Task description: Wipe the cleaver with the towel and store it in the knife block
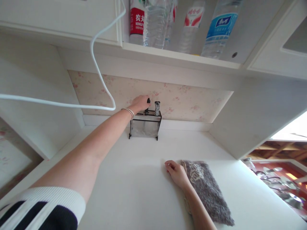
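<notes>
At the back of the white counter (pixel 134 179), against the wall, stands a see-through knife holder (pixel 145 128) with a black frame. My left hand (pixel 141 103) reaches to its top, fingers closed around the black handle of a knife (pixel 147 105) that stands in the holder. Beside it a second, grey patterned handle (pixel 157 108) sticks up. The blades show only faintly through the holder's side. My right hand (pixel 176 172) rests on the counter with its fingers loosely curled in and nothing visible in them. Its wrist lies along the left edge of a folded grey-brown towel (pixel 208 190).
Overhead, an open cabinet shelf (pixel 182 52) holds several plastic bottles (pixel 222 28). A white cable (pixel 96 60) hangs down on the left and crosses toward the left side. White panels (pixel 261 115) close in both sides. Metal utensils (pixel 280 182) lie beyond the right panel.
</notes>
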`<state>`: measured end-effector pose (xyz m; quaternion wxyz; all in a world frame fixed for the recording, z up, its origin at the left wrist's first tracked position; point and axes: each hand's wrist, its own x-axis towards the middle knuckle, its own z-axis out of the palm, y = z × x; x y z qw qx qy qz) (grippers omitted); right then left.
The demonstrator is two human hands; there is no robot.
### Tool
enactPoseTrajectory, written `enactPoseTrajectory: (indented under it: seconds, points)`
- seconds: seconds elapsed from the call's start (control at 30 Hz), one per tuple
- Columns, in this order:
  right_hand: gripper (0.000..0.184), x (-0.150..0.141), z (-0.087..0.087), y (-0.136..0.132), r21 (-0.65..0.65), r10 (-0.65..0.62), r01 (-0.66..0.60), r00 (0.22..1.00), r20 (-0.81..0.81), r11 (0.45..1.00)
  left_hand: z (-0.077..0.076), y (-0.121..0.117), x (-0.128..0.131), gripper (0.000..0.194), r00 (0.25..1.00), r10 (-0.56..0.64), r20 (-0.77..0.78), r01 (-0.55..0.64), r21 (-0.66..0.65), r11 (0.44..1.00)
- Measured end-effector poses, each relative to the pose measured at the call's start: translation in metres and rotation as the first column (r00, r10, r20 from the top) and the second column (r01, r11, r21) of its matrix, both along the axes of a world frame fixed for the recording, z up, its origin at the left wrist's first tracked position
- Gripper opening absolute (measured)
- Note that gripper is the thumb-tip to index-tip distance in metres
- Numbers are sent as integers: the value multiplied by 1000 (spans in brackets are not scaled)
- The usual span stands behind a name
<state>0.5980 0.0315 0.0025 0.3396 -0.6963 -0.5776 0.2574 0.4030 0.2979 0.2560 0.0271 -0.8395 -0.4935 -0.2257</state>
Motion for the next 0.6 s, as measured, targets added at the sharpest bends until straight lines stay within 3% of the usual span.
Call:
enactPoseTrajectory:
  seconds: [0.6]
  points:
    - [31,1,0,0,-2,8,-8,1000,17,1000,-5,7,-3,42,998,-54,26,54,-14,998]
